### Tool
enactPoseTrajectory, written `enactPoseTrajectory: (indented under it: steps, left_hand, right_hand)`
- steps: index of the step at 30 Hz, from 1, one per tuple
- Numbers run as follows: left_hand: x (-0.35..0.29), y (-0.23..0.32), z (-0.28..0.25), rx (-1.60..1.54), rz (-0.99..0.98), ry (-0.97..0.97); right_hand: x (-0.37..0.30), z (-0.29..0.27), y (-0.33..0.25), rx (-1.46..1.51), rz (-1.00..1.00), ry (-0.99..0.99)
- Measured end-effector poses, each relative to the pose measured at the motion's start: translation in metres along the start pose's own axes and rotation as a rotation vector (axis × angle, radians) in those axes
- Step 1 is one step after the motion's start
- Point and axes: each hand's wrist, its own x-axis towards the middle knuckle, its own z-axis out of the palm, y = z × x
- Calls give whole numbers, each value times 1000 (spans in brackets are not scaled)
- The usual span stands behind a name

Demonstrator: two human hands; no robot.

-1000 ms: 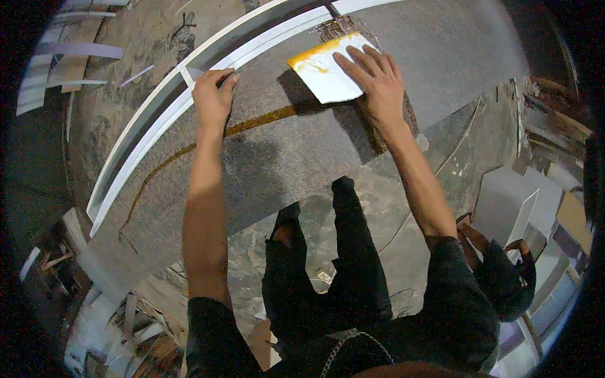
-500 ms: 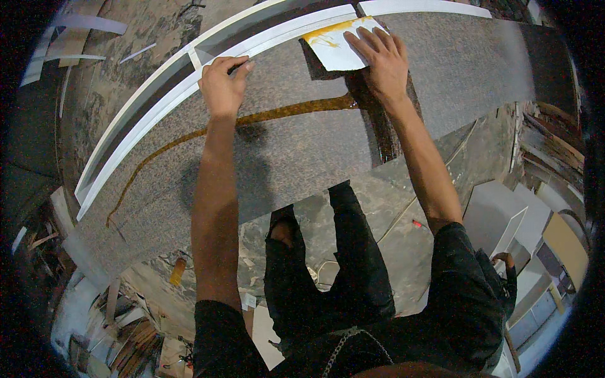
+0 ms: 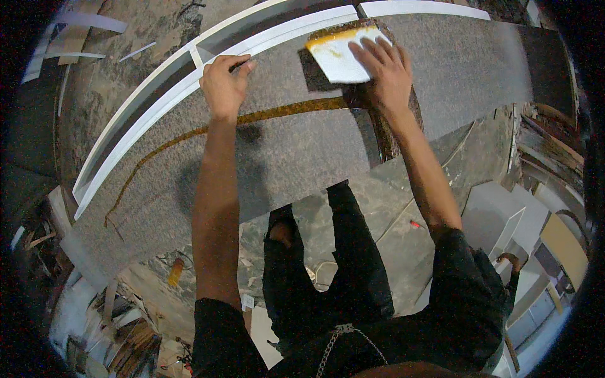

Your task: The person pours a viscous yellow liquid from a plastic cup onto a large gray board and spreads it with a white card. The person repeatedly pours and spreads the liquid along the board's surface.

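Observation:
A speckled grey-brown sheet (image 3: 309,145) lies in front of me, crossed by a curved line of amber glue (image 3: 170,140). My right hand (image 3: 391,79) grips a white flat spreader (image 3: 337,62), its far edge coated yellow. Beneath and around the spreader, the sheet is dark and wet, and a wet glue band (image 3: 386,135) runs down to the near edge. My left hand (image 3: 222,88) is closed in a pinch beside the white frame, above the sheet. What its fingers hold, if anything, I cannot make out.
A curved white frame (image 3: 195,58) and white strips (image 3: 302,30) border the sheet's far side. Light boards (image 3: 495,208) lean at the right. Wood scraps (image 3: 135,346) are piled at lower left, near a yellow-orange object (image 3: 176,272). A cable crosses the stained floor.
My right hand has drawn the spreader slightly toward me over the wet patch, and more dark wet surface shows beyond its far edge. My left hand stays almost where it was.

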Motion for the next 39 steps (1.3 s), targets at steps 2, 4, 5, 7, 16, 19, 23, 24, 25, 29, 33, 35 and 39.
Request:
enactPoseTrajectory:
  steps: [2,4,5,7,16,19,23,24,25,29,33,35,39]
  left_hand:
    - [1,0,1,-22,10,2]
    - [2,0,2,-40,3,0]
    - [1,-1,2,-47,-3,0]
    - [0,-3,3,-61,-25,-6]
    - [0,-7,5,-88,-36,-9]
    - [-1,-9,6,-95,-42,-3]
    - [-1,-6,5,-65,-48,-9]
    - [-1,-6,5,-63,-45,-11]
    - [0,-5,5,-61,-43,-12]
    - [-1,-5,4,-87,-73,-37]
    - [-2,-4,3,-54,-33,3]
    - [-1,-4,4,-52,-28,14]
    - [0,-4,4,-90,-49,10]
  right_hand:
    - [14,10,7,-73,-6,2]
    - [18,22,11,-100,-12,-13]
    - [17,26,10,-111,-18,-20]
    - [8,30,9,-107,-17,-31]
    - [12,29,5,-80,11,-47]
    - [5,27,1,-89,16,-64]
    - [10,28,1,-71,40,-38]
    - [12,29,1,-58,41,-39]
    - [15,29,1,-45,41,-40]
    - [3,26,-2,-55,49,-84]
    - [8,21,-4,-54,59,-104]
    - [15,25,-4,-66,59,-98]
    - [3,21,-9,-50,55,-109]
